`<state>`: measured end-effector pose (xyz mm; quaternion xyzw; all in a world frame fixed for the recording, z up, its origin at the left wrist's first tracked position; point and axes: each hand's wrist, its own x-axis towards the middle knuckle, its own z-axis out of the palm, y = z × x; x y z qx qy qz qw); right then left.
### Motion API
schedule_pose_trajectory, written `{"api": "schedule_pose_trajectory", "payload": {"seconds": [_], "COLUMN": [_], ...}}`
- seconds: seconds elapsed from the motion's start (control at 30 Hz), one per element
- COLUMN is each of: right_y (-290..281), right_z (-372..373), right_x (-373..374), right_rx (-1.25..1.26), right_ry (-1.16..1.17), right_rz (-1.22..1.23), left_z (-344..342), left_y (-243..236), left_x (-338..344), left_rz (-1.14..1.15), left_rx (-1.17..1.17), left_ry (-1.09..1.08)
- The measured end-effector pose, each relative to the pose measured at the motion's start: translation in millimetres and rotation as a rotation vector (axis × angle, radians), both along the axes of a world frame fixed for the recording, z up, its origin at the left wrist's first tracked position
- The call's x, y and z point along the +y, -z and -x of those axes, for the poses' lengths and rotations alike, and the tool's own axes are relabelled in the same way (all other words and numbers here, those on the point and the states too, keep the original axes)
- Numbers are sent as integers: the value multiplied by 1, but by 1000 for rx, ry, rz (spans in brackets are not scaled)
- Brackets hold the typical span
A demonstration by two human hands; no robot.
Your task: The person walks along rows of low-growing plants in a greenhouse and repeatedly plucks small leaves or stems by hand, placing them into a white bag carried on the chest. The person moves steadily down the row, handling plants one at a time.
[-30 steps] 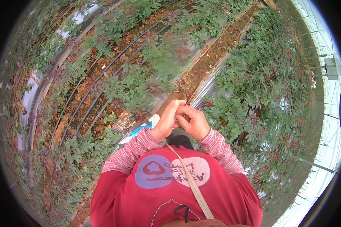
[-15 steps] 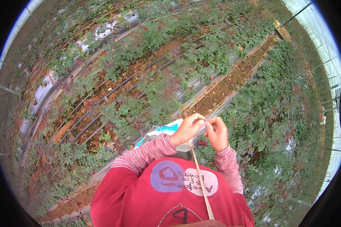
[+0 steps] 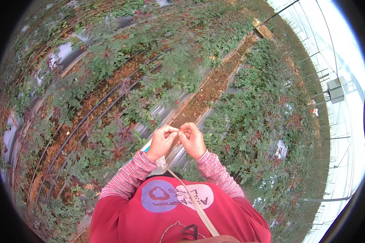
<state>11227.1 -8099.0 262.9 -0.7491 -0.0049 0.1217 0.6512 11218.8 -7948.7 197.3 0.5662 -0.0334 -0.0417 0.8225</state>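
Note:
My left hand [image 3: 161,142] and my right hand [image 3: 192,140] meet in front of my chest, fingertips pinched together. Whatever sits between them is too small to make out. Under my left wrist shows part of a white and blue bag [image 3: 161,163], mostly hidden by my hand and sleeve. A pale strap [image 3: 190,196] runs from it up across my red top [image 3: 125,220]. Both forearms wear pink patterned sleeves.
Rows of leafy rose bushes [image 3: 255,105] stand on both sides. A narrow soil path [image 3: 207,91] leads away between them toward a yellowish box [image 3: 263,30]. Black hoses [image 3: 95,107] line the bed on the left. A grey box [image 3: 335,90] hangs by the pale greenhouse wall at right.
The view has turned, bringing more of the greenhouse wall in at right. My hands appear further left, still pinched together. Less of the bag shows now.

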Motion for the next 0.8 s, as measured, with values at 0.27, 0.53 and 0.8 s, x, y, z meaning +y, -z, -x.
{"api": "schedule_pose_trajectory", "payload": {"seconds": [0.27,0.53,0.8], "right_y": [8,67,120], "right_z": [-97,-190,-274], "right_x": [-18,-24,-18], "right_rx": [-102,384,421], "right_ry": [-218,-564,-1024], "right_rz": [244,-168,-242], "left_z": [-87,-127,-132], "left_y": [-16,10,48], "left_x": [-2,20,-15], "left_rz": [111,147,255], "left_rx": [278,513,502], "left_ry": [19,24,-247]}}
